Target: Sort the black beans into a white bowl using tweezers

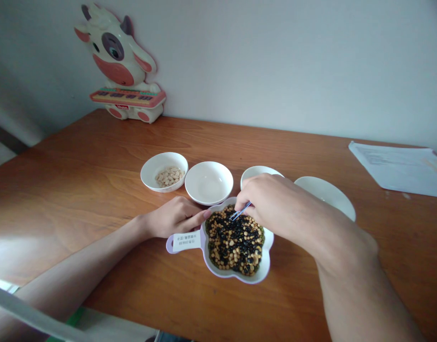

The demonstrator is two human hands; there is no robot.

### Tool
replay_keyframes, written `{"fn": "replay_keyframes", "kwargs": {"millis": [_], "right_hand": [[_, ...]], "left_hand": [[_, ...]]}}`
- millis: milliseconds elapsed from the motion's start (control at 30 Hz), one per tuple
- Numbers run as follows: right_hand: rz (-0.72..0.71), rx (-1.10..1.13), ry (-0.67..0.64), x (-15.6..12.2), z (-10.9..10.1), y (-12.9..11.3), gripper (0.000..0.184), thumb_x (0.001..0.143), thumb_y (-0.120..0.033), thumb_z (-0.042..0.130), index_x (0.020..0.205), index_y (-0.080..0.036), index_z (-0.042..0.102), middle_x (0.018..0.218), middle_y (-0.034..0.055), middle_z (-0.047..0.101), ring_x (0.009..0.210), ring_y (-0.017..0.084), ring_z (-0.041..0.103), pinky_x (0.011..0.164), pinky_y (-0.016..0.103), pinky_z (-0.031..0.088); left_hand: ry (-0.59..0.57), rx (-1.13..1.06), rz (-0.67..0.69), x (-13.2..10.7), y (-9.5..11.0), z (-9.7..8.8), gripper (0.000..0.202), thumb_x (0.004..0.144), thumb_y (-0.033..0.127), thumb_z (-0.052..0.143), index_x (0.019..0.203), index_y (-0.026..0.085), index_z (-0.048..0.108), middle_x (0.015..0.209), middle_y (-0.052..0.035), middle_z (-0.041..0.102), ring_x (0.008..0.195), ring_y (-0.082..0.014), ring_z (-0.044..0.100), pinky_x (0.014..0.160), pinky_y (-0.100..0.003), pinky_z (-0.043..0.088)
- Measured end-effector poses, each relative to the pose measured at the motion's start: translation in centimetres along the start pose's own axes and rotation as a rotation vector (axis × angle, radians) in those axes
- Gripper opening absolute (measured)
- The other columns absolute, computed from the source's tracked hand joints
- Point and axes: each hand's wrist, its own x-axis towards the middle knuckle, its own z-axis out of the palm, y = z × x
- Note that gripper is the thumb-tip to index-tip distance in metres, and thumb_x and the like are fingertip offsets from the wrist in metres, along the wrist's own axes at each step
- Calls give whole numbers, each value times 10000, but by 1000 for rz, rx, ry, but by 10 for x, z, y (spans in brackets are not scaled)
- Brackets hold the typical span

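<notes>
A scalloped white and lilac dish point(258, 278) with a labelled handle lies before me, filled with mixed black beans and yellow beans point(232, 243). Green ones show along its edges. My left hand point(178, 216) holds the dish's upper left rim, with thumb and fingers closed at the edge. Over the dish's upper right side, my right hand point(266, 202) is closed on a pair of slim bluish tweezers point(241, 211). The tweezers' tips reach down to the beans; whether they grip one I cannot tell. My right hand partly hides a white bowl point(259, 170) behind it.
Behind the dish stand a white bowl point(146, 175) with pale seeds and a white bowl point(208, 180) with nothing visible inside. Another white bowl point(327, 190) is partly behind my right forearm. A cow-shaped toy piano point(127, 97) and papers point(400, 166) lie near the wall.
</notes>
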Motion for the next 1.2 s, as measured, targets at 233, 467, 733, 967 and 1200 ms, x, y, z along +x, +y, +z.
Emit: {"fn": "replay_keyframes", "kwargs": {"millis": [233, 467, 733, 967, 1200], "right_hand": [[-3, 18, -21, -1, 2, 0, 223, 707, -30, 558, 554, -178, 626, 474, -65, 331, 458, 63, 212, 485, 301, 135], [23, 11, -47, -2, -1, -2, 232, 741, -41, 583, 560, -177, 632, 462, -68, 348, 431, 59, 208, 475, 298, 129], [-44, -229, 138, -11, 8, 10, 210, 775, -96, 581, 586, -176, 625, 482, -40, 422, 439, 79, 192, 495, 325, 103], [-43, -195, 101, -8, 5, 4, 245, 809, -119, 588, 570, -172, 581, 528, -15, 522, 437, 85, 288, 483, 313, 146], [-26, -150, 80, -5, 2, 0, 221, 781, -85, 579, 578, -172, 586, 532, -19, 521, 439, 85, 314, 471, 308, 145]], "left_hand": [[3, 13, 14, 0, 1, 0, 530, 1093, 307, 364, 623, 152, 554, 544, 7, 560, 462, -67, 453, 477, -228, 338], [5, 21, 22, -1, 1, 0, 528, 1093, 306, 366, 623, 154, 552, 546, 5, 563, 463, -70, 458, 479, -231, 344], [-8, 6, -1, -1, 0, 0, 545, 1096, 324, 354, 610, 156, 535, 537, 7, 553, 456, -69, 445, 478, -233, 337], [13, 13, 32, 0, 2, -1, 541, 1094, 307, 363, 608, 154, 545, 536, 8, 550, 453, -67, 445, 467, -231, 343], [13, 18, 23, 0, 2, 0, 542, 1095, 310, 363, 613, 154, 556, 538, 9, 554, 455, -69, 446, 468, -237, 343]]}}
